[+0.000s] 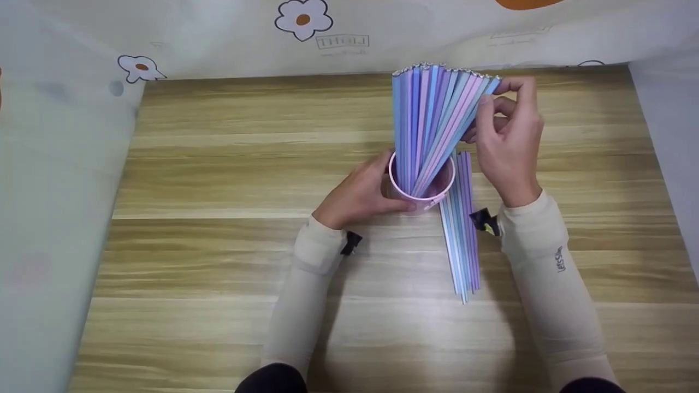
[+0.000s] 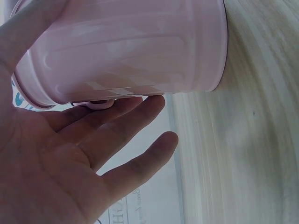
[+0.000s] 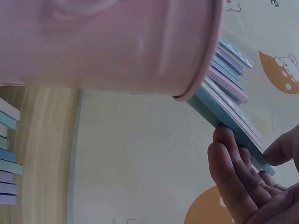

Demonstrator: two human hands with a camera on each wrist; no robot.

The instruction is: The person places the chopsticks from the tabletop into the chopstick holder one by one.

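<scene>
A pink cup [image 1: 421, 205] with a raised rim stands on the table, filled with long thin pastel sticks [image 1: 428, 109] in blue, purple and pink. Around its left side, my left hand [image 1: 363, 192] holds the cup, thumb at the near side. The left wrist view shows the fingers along the far wall of the cup [image 2: 140, 51]. My right hand [image 1: 513, 139] pinches the upper end of the rightmost sticks between thumb and fingers; the right wrist view shows this at a blue-green stick [image 3: 238, 130]. The sticks' lower ends are partly hidden inside the cup.
More pastel sticks [image 1: 461, 245] lie on the wooden table [image 1: 218, 273], just right of and in front of the cup. A pale sheet with printed flowers [image 1: 218, 38] stands along the back edge, and pale walls [image 1: 60, 218] border the sides.
</scene>
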